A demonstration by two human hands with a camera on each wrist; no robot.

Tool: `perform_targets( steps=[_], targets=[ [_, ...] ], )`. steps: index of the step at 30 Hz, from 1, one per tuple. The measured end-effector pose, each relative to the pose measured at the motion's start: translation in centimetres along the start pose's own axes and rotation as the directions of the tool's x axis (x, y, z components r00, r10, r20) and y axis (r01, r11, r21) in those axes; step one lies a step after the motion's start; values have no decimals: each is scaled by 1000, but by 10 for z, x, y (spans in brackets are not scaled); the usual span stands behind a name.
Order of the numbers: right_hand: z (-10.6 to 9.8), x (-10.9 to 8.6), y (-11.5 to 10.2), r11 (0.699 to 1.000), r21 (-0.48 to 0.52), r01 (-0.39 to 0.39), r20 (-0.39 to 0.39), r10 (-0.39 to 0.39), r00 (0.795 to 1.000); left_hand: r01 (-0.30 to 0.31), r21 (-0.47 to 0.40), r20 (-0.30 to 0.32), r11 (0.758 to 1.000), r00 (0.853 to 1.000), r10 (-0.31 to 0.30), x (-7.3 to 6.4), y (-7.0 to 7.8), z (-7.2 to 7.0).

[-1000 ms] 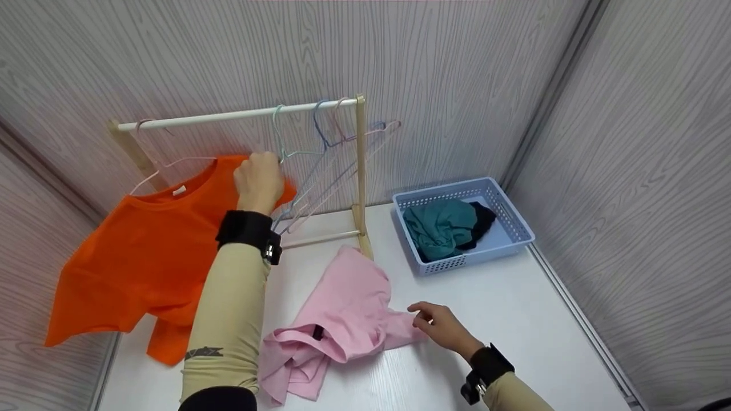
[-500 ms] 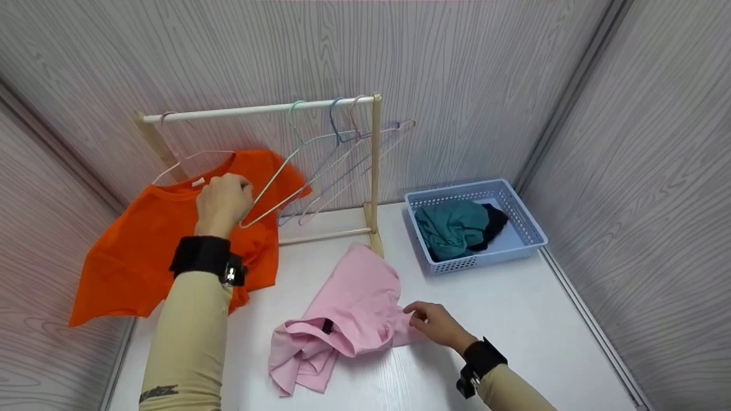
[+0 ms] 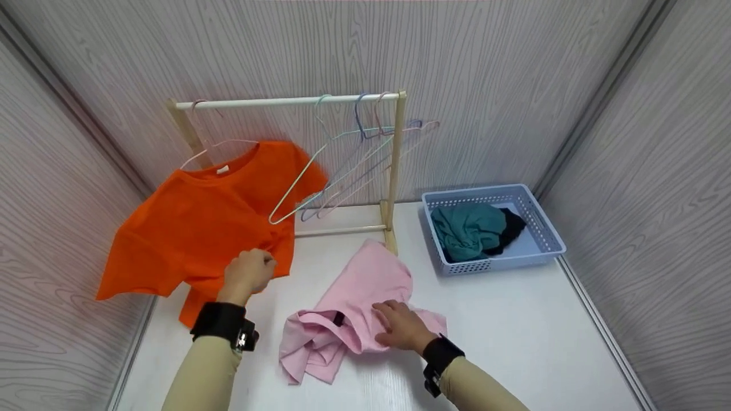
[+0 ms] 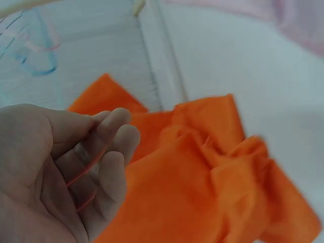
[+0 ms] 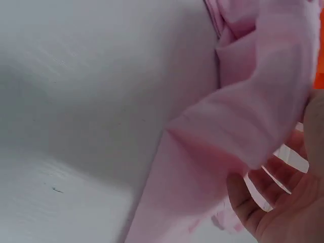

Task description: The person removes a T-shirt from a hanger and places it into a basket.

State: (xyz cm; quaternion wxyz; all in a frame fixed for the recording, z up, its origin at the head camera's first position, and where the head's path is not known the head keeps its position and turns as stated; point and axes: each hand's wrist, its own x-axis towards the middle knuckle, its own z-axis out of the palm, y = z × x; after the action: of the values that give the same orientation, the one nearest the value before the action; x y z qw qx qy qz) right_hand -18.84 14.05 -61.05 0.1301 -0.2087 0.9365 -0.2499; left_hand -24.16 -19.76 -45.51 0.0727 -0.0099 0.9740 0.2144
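Note:
An orange T-shirt (image 3: 211, 211) hangs on a pale pink hanger (image 3: 194, 158) at the rack's left. In front of its lower part is my left hand (image 3: 249, 275), fingers loosely curled and holding nothing. The left wrist view shows the same hand (image 4: 71, 167) with thumb and index finger close together, orange cloth behind. On the white table a crumpled pink garment (image 3: 371, 279) lies with a dark label near its neckline. My right hand (image 3: 402, 326) is over its right side with fingers spread; in the right wrist view its fingertips (image 5: 238, 185) are right at the pink cloth.
The clothes rack's white rail (image 3: 257, 103) carries a mint hanger (image 3: 297, 180) and, farther right, blue and pink hangers. A light blue basket (image 3: 497, 264) with a dark teal garment (image 3: 468, 228) and black cloth stands at the back right. Wood-patterned walls enclose the table.
My left hand has come down from the orange T-shirt's shoulder and away from the hangers. My right hand has shifted left from the pink sleeve over the garment's body, fingers spreading. The head view has shifted.

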Motion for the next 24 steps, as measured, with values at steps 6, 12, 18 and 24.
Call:
perform_targets(
  steps=[6,12,18,24],
  targets=[
    [29,-12,8,980,-195,48,-28,-55,998,-49,-49,30,998,998,51,-10,2,46],
    [7,-13,32,985,-144,-90,-305,43,951,-66,-68,19,995,998,68,-21,2,63],
    [-18,10,18,954,113,-276,-299,298,907,-50,-99,18,994,998,52,-26,4,70],
    [16,20,-28,934,-27,-357,-3,357,934,-68,-114,23,991,997,71,-31,7,86]
  ],
)
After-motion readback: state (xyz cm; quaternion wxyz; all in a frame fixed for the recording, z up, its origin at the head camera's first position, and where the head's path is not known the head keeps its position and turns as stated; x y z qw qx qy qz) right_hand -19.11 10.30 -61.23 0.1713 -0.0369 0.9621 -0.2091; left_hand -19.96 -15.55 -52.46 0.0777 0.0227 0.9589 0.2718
